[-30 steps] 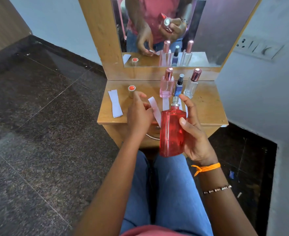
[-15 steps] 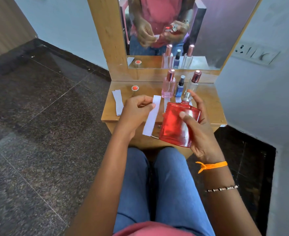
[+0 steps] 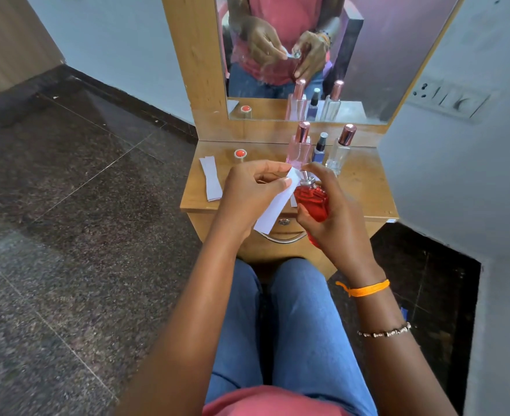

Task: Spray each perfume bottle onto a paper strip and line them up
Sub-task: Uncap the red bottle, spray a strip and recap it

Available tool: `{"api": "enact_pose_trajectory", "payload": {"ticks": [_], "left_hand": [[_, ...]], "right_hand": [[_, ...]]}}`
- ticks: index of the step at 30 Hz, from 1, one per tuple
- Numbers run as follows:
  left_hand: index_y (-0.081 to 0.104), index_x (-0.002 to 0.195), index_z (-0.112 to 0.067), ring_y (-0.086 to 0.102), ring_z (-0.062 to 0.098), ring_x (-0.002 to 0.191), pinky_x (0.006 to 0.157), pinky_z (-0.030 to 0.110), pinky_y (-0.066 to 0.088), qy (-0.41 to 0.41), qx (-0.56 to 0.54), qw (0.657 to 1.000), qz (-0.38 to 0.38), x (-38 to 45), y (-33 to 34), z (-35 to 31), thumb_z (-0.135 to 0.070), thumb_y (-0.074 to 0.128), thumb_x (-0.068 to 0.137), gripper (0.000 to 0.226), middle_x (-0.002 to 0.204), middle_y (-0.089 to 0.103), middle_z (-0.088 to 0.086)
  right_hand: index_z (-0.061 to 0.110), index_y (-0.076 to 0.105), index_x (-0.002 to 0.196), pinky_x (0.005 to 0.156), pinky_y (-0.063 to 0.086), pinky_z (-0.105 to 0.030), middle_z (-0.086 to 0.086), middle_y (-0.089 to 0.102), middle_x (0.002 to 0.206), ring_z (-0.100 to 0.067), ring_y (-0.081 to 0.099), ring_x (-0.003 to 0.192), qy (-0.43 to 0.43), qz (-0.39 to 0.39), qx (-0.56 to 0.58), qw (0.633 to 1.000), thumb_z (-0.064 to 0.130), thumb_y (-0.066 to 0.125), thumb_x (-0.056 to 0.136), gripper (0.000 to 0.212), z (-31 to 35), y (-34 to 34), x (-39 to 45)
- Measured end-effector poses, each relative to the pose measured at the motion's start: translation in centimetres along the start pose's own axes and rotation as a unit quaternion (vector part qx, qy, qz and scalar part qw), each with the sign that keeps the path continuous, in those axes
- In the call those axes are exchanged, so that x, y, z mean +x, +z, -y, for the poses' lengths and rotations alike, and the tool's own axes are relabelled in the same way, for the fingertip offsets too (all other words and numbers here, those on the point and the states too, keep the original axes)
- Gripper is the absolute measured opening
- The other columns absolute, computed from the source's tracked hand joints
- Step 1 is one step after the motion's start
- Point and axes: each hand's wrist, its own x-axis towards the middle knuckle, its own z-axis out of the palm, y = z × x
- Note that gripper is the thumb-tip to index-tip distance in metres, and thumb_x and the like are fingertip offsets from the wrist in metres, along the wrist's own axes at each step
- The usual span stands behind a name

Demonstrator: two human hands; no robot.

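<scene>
Two hands meet now: the left hand (image 3: 249,193) has brought its pinched paper strip (image 3: 276,205) up against the nozzle, while the right hand (image 3: 335,217) grips the red bottle (image 3: 312,202), tipped further forward, forefinger over the nozzle. Palm hides the bottle's base.

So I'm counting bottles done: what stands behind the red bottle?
Behind the red bottle, gripped by the right hand, stand a pink bottle, blue bottle and clear bottle. The hands cover their bases.

A mirror (image 3: 368,55) is mounted at the far edge of the wooden surface (image 3: 365,187). A switch panel (image 3: 450,96) is fixed on the right wall, and a drawer handle (image 3: 283,239) is seen below.
</scene>
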Motion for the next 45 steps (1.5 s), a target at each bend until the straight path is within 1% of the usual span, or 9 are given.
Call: {"api": "enact_pose_trajectory", "payload": {"ticks": [8, 14, 20, 25, 28, 35, 39, 43, 45], "left_hand": [[0.071, 0.101, -0.016, 0.060, -0.002, 0.072, 0.066, 0.009, 0.048, -0.004, 0.020, 1.000, -0.001, 0.0, 0.4, 0.0, -0.008, 0.067, 0.082, 0.022, 0.076, 0.066, -0.013], [0.071, 0.101, -0.016, 0.061, 0.003, 0.076, 0.073, 0.020, 0.051, -0.018, 0.020, 1.000, 0.002, -0.1, 0.7, 0.2, -0.008, 0.067, 0.081, 0.022, 0.077, 0.066, -0.010], [0.071, 0.101, -0.015, 0.061, 0.001, 0.076, 0.072, 0.018, 0.050, -0.026, -0.003, 1.000, 0.010, -0.1, 0.5, 0.5, -0.009, 0.068, 0.082, 0.020, 0.079, 0.067, -0.011], [0.070, 0.101, -0.011, 0.061, 0.002, 0.074, 0.061, 0.008, 0.049, -0.050, -0.045, 0.998, -0.009, 0.1, 0.0, 1.1, -0.004, 0.066, 0.083, 0.020, 0.080, 0.067, -0.005], [0.067, 0.105, -0.006, 0.061, 0.004, 0.074, 0.065, 0.011, 0.053, -0.073, -0.069, 0.994, -0.039, 0.3, -0.7, 1.6, 0.001, 0.064, 0.083, 0.023, 0.079, 0.065, -0.003], [0.063, 0.109, -0.005, 0.062, 0.006, 0.074, 0.068, 0.015, 0.055, -0.095, -0.084, 0.990, -0.065, 0.6, -2.1, 3.0, 0.002, 0.063, 0.083, 0.027, 0.076, 0.062, 0.000], [0.062, 0.108, -0.009, 0.062, 0.008, 0.074, 0.070, 0.019, 0.054, -0.107, -0.080, 0.988, -0.073, 0.6, -2.4, 3.6, 0.001, 0.064, 0.083, 0.027, 0.074, 0.062, -0.001], [0.062, 0.109, -0.010, 0.063, 0.010, 0.077, 0.071, 0.022, 0.054, -0.112, -0.075, 0.988, -0.078, 0.7, -2.4, 3.9, 0.000, 0.064, 0.083, 0.028, 0.074, 0.062, -0.001], [0.061, 0.109, -0.010, 0.064, 0.010, 0.078, 0.072, 0.022, 0.054, -0.112, -0.077, 0.988, -0.077, 0.7, -2.5, 4.0, 0.000, 0.064, 0.083, 0.029, 0.075, 0.063, -0.001]], "right_hand": [[0.031, 0.044, 0.130, 0.074, 0.049, -0.024, 0.004, 0.065, 0.102, -0.015, 0.063, 0.086, -0.008, -0.005, -0.035, 0.999, 0.006, 0.068, 0.075, 0.065, -0.4, 0.0, 0.1], [0.027, 0.047, 0.129, 0.067, 0.037, -0.016, 0.000, 0.066, 0.105, -0.015, 0.060, 0.083, -0.012, 0.004, -0.061, 0.998, 0.007, 0.069, 0.074, 0.063, -0.4, 0.1, 0.1], [0.026, 0.046, 0.128, 0.072, 0.048, -0.026, 0.001, 0.067, 0.102, -0.016, 0.063, 0.084, -0.012, -0.001, -0.045, 0.999, 0.008, 0.068, 0.077, 0.058, -0.3, -0.1, 0.1], [0.020, 0.040, 0.131, 0.073, 0.048, -0.011, 0.022, 0.057, 0.093, 0.009, 0.059, 0.083, 0.011, -0.059, 0.051, 0.997, 0.005, 0.067, 0.080, 0.060, 0.3, -0.3, 0.3], [0.015, 0.034, 0.129, 0.071, 0.044, -0.004, 0.018, 0.055, 0.099, 0.012, 0.060, 0.085, 0.027, -0.076, 0.108, 0.991, 0.006, 0.069, 0.080, 0.060, 0.5, 0.3, 1.3], [0.014, 0.038, 0.116, 0.085, 0.049, -0.019, 0.010, 0.053, 0.103, 0.004, 0.056, 0.095, 0.021, -0.159, 0.188, 0.969, 0.005, 0.072, 0.079, 0.050, 0.4, 4.2, 4.6], [0.011, 0.037, 0.106, 0.083, 0.042, -0.010, 0.010, 0.043, 0.101, 0.009, 0.048, 0.095, 0.002, -0.194, 0.184, 0.964, -0.003, 0.068, 0.078, 0.044, 0.4, 6.6, 5.9], [0.019, 0.036, 0.104, 0.088, 0.049, -0.034, -0.007, 0.046, 0.108, -0.021, 0.052, 0.100, 0.010, -0.196, 0.171, 0.965, 0.006, 0.068, 0.078, 0.043, -0.2, 8.4, 6.6], [0.018, 0.036, 0.104, 0.087, 0.047, -0.023, 0.000, 0.045, 0.105, -0.009, 0.050, 0.099, 0.015, -0.195, 0.179, 0.964, 0.003, 0.068, 0.078, 0.044, -0.2, 8.9, 6.6]]}}
